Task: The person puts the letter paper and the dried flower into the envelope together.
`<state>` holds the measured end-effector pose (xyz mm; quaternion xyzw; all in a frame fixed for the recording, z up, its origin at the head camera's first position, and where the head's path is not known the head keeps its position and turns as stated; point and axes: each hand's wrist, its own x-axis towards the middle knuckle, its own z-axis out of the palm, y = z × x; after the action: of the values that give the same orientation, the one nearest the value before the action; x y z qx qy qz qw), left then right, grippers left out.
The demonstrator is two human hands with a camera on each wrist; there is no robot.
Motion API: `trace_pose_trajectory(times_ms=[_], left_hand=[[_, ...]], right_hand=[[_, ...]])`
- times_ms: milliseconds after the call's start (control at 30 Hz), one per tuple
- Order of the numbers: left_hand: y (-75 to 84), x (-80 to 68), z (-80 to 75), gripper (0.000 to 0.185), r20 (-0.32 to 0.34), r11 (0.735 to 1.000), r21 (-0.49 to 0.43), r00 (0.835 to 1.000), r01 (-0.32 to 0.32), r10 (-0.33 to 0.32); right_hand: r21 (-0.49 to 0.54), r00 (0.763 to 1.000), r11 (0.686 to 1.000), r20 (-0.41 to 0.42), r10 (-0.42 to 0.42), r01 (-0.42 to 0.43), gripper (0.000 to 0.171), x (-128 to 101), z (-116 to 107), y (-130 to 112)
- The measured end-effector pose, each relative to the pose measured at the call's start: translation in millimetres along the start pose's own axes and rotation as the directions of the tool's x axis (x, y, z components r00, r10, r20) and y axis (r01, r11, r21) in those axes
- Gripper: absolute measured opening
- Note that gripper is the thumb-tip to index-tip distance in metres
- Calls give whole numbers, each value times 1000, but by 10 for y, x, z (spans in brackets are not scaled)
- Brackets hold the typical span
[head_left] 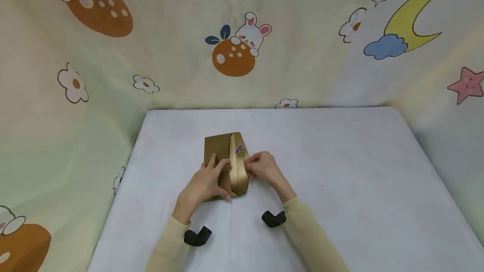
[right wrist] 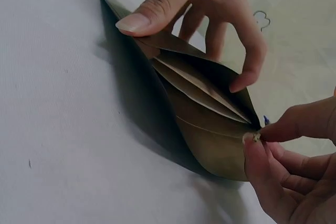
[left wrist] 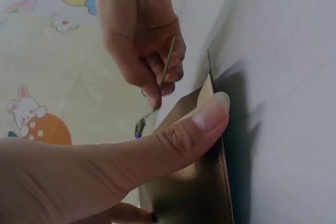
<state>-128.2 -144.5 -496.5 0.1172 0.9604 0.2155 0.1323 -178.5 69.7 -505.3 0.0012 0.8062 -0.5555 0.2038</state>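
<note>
left hand [head_left: 206,183] grips the gold bag [head_left: 223,150] on the desk [head_left: 340,179], thumb holding its mouth open | right hand [head_left: 262,167] pinches a flower sprig [left wrist: 157,95] at the bag's edge | advice: keep mouth wide, feed sprig stem-first, gently

One gold paper bag [head_left: 221,158], one purple flower sprig [head_left: 239,150], two hands, one table [head_left: 340,171]

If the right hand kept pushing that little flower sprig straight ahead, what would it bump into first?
Most likely the gold paper bag: the right hand pinches the purple flower sprig right at the bag's open edge, which the left hand holds apart. Depth is unclear, so it might slip inside instead.
</note>
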Motion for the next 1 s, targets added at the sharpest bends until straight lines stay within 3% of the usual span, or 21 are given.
trace_pose_trajectory(times_ms=[200, 333, 500, 633, 833, 1000], left_hand=[[-51, -7, -11, 104, -4, 1000, 22, 1000, 8, -8], [-46, 27, -38, 105, -20, 1000, 18, 1000, -8, 9], [-14, 89, -46, 109, 22, 1000, 11, 1000, -15, 15], [-12, 118, -24, 109, 19, 1000, 5, 1000, -4, 4], [-45, 152, -75, 108, 48, 1000, 19, 999, -14, 13], [-73, 130, -84, 108, 52, 1000, 25, 999, -11, 10]], right_hand=[[-69, 1000, 998, -9, -3, 2, 17, 72, 122, -53], [-55, 999, 998, -33, -8, 7, 15, 122, 164, -95], [-49, 1000, 999, -13, -13, 12, 17, 143, 181, -131], [-60, 999, 998, 14, -29, 30, 16, 180, 212, -161], [-8, 999, 1000, 47, 5, -4, 15, 279, 263, -147], [-90, 999, 996, 36, 1, 2, 15, 295, 322, -124]])
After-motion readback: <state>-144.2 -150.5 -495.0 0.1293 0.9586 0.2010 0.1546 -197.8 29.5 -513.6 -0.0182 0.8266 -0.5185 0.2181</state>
